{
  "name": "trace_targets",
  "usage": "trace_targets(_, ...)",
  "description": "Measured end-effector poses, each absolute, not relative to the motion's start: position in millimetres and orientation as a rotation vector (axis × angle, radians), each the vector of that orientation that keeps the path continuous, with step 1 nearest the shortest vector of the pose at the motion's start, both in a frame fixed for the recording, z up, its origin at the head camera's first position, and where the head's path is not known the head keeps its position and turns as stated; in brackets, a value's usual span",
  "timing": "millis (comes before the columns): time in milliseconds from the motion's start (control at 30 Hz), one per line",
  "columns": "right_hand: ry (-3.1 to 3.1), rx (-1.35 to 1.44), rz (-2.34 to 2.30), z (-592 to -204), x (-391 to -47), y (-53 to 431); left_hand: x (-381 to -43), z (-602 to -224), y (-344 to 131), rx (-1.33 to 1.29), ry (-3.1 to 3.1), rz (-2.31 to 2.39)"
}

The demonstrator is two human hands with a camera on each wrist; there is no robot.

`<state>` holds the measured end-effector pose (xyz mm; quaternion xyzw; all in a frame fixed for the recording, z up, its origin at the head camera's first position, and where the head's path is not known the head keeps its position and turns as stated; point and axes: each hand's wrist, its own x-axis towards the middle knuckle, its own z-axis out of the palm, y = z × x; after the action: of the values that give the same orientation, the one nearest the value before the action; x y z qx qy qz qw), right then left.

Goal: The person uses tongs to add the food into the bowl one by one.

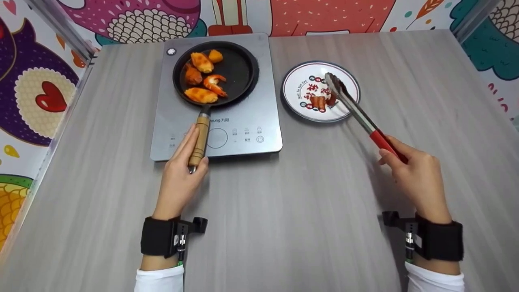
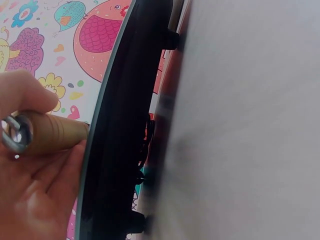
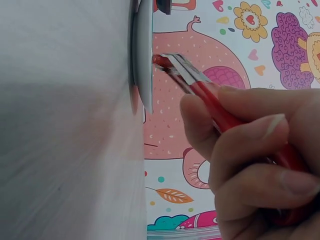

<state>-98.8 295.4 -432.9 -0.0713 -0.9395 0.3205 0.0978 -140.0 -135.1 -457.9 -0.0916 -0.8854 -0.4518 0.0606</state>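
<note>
My left hand holds the wooden handle of a black frying pan, thumb on one side and fingers along the other. In the pan lie several orange-brown food pieces and a shrimp. My right hand grips red-handled metal tongs, fingers curled round them. The tips of the tongs reach over a white plate with red lettering. Small brown sausage-like pieces lie on that plate. In the right wrist view a reddish piece shows right at the tong tips.
The pan stands on a silver induction cooker with touch controls along its front. The plate sits just right of the cooker on a grey wood-grain table. Patterned panels close off the back and sides.
</note>
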Motion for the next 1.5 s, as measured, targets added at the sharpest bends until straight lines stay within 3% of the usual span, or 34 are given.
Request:
trace_targets(833,-2.664,-0.271,1.153,-438.7,-106.5,284.1,-138.7,-457.4,-137.8,-0.278,-2.671,-1.377)
trace_targets(1033,-2.635,-0.275,1.406,-444.8,-112.7,278.6,-138.3,-456.4,-137.4,-0.28,-2.665,-1.365)
trace_targets(1300,-2.177,-0.3,2.293,-454.8,-120.4,278.5,-139.4,-457.0,-136.1,-0.278,-2.666,-1.355)
trace_targets(1500,-1.986,-0.263,2.64,-467.4,-124.2,276.3,-139.5,-456.8,-134.5,-0.262,-2.675,-1.384)
